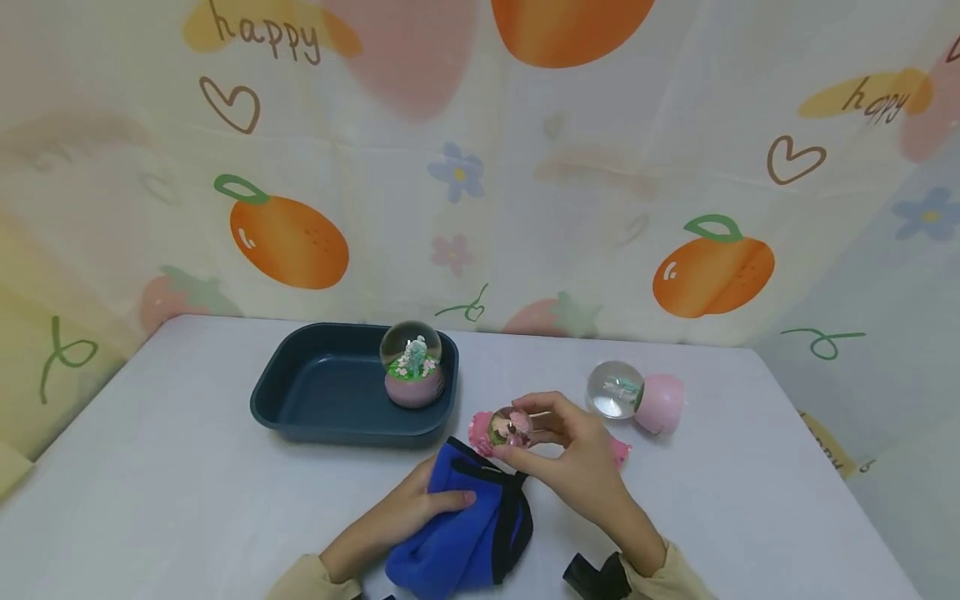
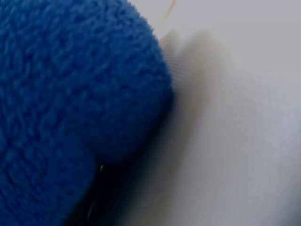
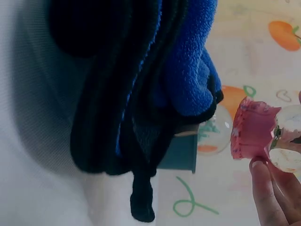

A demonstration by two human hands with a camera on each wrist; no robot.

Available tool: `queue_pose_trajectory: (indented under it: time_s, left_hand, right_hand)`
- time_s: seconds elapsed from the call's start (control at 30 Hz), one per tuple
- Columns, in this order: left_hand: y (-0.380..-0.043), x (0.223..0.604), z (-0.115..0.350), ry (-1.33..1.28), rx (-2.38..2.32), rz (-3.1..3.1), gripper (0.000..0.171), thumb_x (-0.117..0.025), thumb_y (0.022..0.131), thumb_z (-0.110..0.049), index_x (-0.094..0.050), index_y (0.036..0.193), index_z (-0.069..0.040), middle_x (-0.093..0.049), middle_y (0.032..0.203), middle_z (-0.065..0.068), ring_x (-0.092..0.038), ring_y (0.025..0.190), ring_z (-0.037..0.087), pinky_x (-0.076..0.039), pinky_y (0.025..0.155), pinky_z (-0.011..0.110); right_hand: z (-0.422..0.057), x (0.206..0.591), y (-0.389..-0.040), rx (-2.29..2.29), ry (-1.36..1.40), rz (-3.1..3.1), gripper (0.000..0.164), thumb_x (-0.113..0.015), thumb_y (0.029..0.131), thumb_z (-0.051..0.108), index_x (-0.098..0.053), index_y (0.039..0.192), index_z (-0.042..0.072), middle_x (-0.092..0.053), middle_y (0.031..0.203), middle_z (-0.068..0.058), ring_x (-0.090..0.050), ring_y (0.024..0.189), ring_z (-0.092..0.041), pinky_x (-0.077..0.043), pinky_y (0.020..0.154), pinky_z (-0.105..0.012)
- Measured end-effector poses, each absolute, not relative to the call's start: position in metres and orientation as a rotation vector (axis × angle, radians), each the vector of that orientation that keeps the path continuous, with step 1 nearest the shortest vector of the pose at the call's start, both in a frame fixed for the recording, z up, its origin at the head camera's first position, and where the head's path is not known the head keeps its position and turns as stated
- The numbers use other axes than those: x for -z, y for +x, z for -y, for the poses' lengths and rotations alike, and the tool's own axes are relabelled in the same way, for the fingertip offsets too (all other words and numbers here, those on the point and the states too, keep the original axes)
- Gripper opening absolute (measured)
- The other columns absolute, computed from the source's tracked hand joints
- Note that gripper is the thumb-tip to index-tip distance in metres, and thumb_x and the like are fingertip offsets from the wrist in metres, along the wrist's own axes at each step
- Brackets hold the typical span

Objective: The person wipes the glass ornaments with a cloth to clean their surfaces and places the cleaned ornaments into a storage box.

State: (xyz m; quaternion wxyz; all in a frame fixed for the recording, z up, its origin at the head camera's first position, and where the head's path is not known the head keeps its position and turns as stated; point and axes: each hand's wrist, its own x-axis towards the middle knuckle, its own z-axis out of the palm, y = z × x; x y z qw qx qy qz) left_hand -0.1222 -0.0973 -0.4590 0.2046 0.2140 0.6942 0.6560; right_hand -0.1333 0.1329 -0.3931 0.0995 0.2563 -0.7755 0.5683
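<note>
My left hand (image 1: 420, 504) grips a blue fuzzy cloth (image 1: 457, 533) with black edging, thumb on top. That cloth (image 2: 70, 94) fills the left side of the left wrist view. My right hand (image 1: 566, 454) holds a small snow globe (image 1: 510, 429) by its clear ball, its pink base tilted to the left. In the right wrist view the globe's pink ruffled base (image 3: 256, 129) shows above the fingertips (image 3: 261, 174), apart from the cloth's black border. Behind my right hand lies another pink thing (image 1: 621, 452), mostly hidden.
A dark blue tray (image 1: 322, 433) stands at the back left. Inside its right end sits a snow globe (image 1: 414, 387) with a mauve base, upright. Another snow globe (image 1: 660, 404) with a light pink base lies on its side at the right of the white table (image 1: 750, 500).
</note>
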Motion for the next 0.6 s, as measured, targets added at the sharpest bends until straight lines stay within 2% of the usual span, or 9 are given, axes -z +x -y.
queue_pose_trajectory:
  time_s: [0.33, 0.6]
  left_hand:
    - [-0.128, 0.464, 0.097, 0.522, -1.828, -1.95, 0.059, -0.06, 0.096, -0.022, -0.037, 0.146, 0.0, -0.055, 0.138, 0.021, -0.055, 0.12, 0.022, -0.043, 0.101, 0.031]
    - [-0.128, 0.463, 0.099, 0.503, -1.825, -1.978, 0.059, -0.061, 0.096, -0.023, -0.038, 0.145, 0.0, -0.056, 0.136, 0.021, -0.057, 0.118, 0.022, -0.044, 0.099, 0.03]
  right_hand:
    - [-0.104, 0.39, -0.152, -1.675, 0.849, 2.312, 0.044, -0.084, 0.079, 0.011, -0.064, 0.118, 0.009, -0.07, 0.115, -0.006, -0.071, 0.096, -0.018, -0.059, 0.079, -0.029]
    - [-0.086, 0.391, -0.167, -1.603, 0.907, 2.373, 0.043, -0.083, 0.08, 0.013, -0.065, 0.118, 0.008, -0.069, 0.116, -0.007, -0.071, 0.099, -0.022, -0.059, 0.08, -0.032]
